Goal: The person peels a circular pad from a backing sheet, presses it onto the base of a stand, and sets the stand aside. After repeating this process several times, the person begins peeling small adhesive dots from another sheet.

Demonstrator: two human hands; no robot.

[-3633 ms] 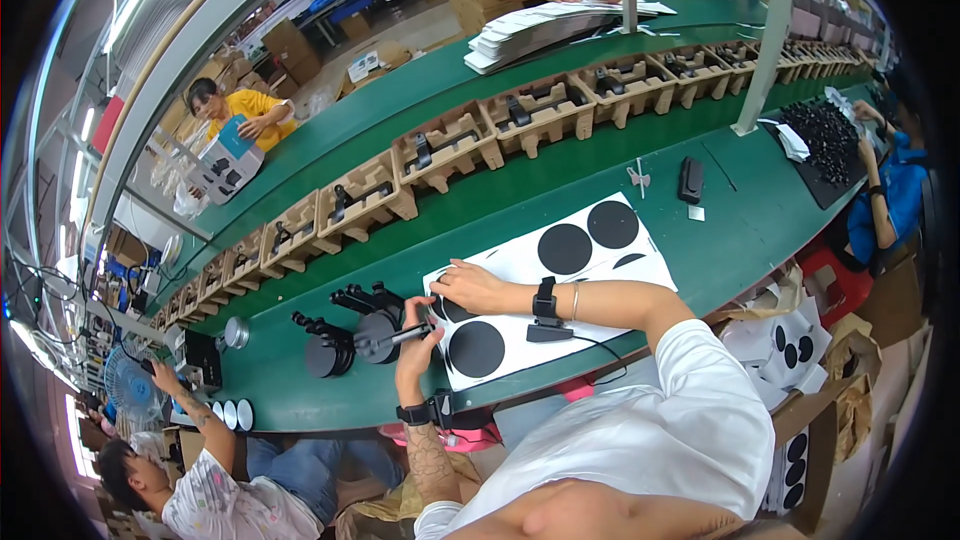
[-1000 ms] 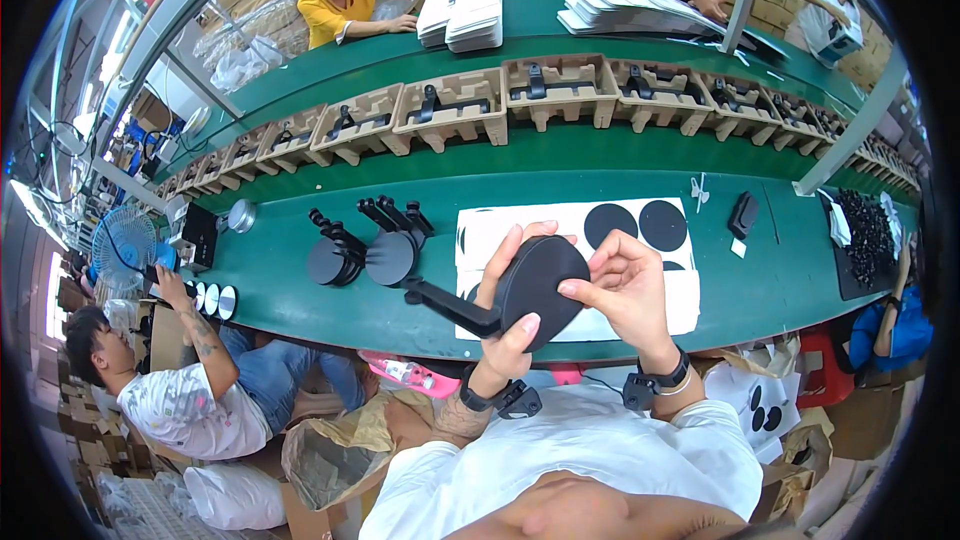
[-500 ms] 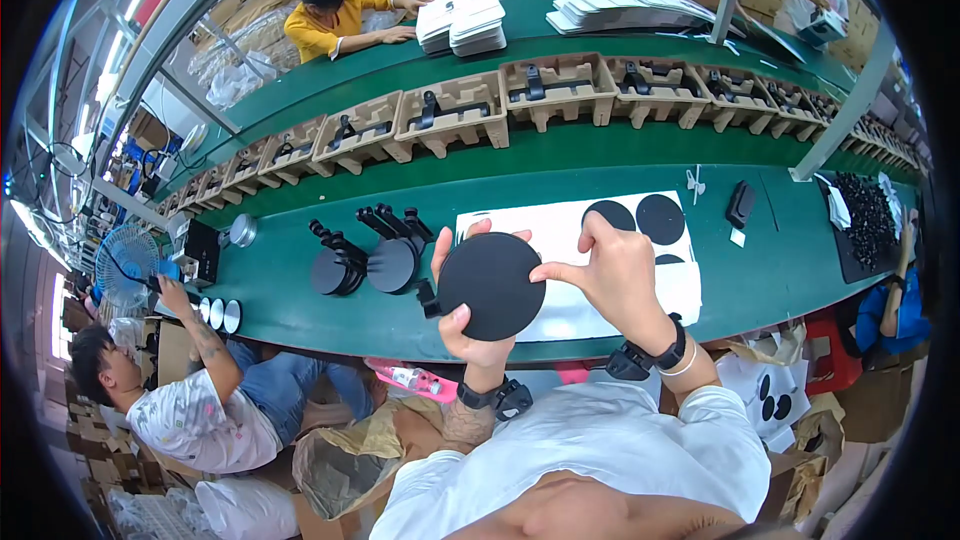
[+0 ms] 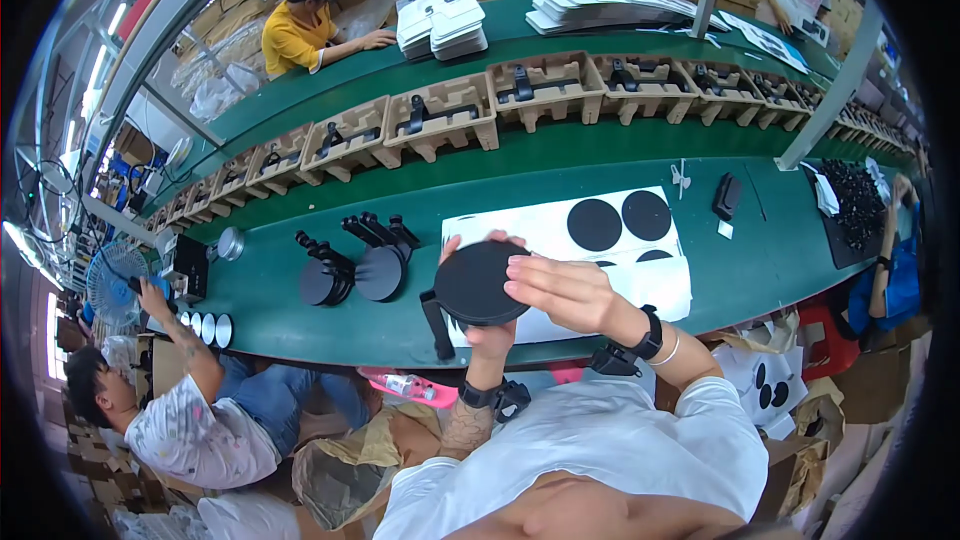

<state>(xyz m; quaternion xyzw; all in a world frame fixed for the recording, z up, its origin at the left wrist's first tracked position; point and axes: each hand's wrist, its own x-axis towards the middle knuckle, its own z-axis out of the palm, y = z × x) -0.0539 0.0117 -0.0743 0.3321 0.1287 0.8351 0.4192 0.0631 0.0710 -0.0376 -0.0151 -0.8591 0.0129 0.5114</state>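
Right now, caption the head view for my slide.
The left hand holds a round black disc from below while the right hand touches its face, at a green bench.

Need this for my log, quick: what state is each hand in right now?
Left hand: closed on the black disc, holding it from beneath.
Right hand: open, fingers extended over the disc's upper face, apparently touching it.

The green bench (image 4: 270, 332) carried black round-based stands (image 4: 380, 275), a white sheet (image 4: 543, 232) of black discs (image 4: 594, 225), and a dark oblong (image 4: 727, 196), possibly a case.
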